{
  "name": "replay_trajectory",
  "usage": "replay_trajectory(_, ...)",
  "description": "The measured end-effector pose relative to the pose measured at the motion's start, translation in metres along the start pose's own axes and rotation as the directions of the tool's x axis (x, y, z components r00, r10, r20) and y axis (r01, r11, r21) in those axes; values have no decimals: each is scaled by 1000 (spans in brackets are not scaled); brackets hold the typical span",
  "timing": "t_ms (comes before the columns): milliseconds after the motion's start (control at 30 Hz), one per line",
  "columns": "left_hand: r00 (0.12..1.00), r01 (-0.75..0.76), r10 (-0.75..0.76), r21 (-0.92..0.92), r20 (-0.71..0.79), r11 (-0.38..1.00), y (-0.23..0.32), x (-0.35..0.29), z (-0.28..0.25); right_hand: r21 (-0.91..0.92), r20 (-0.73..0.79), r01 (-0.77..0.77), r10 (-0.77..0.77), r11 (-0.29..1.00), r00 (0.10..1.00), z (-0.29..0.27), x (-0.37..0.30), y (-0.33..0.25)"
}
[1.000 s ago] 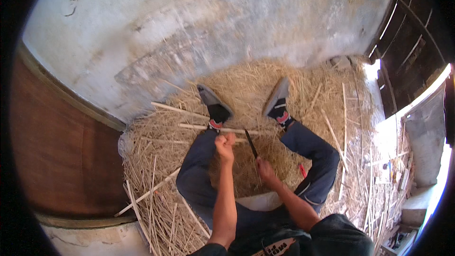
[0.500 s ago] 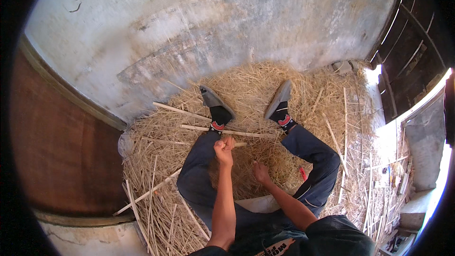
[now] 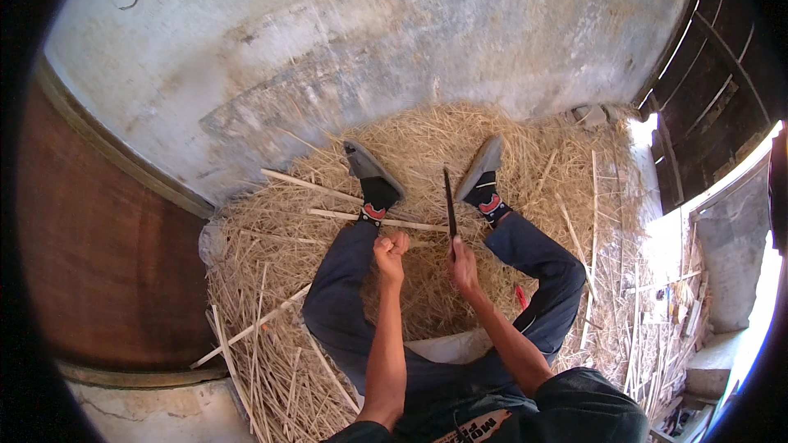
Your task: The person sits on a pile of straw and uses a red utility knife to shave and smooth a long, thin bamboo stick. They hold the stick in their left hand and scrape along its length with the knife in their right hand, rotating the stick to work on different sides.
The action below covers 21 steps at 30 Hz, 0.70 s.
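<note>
Between my knees, my left hand (image 3: 391,253) is closed in a fist around what looks like a short pale wooden strip (image 3: 421,244), whose end juts out to the right. Most of that strip is hidden by my fingers. To its right, my right hand (image 3: 462,264) grips a knife (image 3: 450,203) with a long, narrow, dark blade. The blade points away from me, its tip between my shoes. A gap separates the two hands. Under them lies a heap of fine shavings (image 3: 431,291).
Long pale strips (image 3: 271,324) lie on the straw-like litter at left; others lie at right. A red object (image 3: 521,297) rests by my right leg. A stained wall (image 3: 369,49) rises ahead, with a brown door panel (image 3: 115,238) at left and dark planks (image 3: 714,74) at right.
The right hand has risen away from me, and the knife now shows upright in view. My left hand stays closed in nearly the same place.
</note>
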<state>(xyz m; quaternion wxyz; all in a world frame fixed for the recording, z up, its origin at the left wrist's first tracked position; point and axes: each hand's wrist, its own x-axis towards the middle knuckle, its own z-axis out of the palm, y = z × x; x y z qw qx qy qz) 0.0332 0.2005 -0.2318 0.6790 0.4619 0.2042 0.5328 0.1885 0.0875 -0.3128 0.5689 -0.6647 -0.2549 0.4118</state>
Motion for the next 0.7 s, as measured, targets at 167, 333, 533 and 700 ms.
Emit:
replay_trajectory(167, 999, -39, 39, -17, 14, 999, 8, -4, -6, 314, -161, 347, -310, 884, 937, 33, -27, -82)
replay_trajectory(333, 997, -33, 41, -126, 58, 991, -3, -1, -2, -273, 91, -43, 70, 961, 993, 19, -33, 130)
replay_trajectory(533, 997, -10, 16, -71, 71, 997, 11, -7, -9, -545, 160, -128, 253, 829, 954, 3, -22, 119)
replay_trajectory(700, 997, 44, -43, -22, 68, 999, 8, -8, -5, -828, 84, -28, 173, 560, 981, -12, -34, 94)
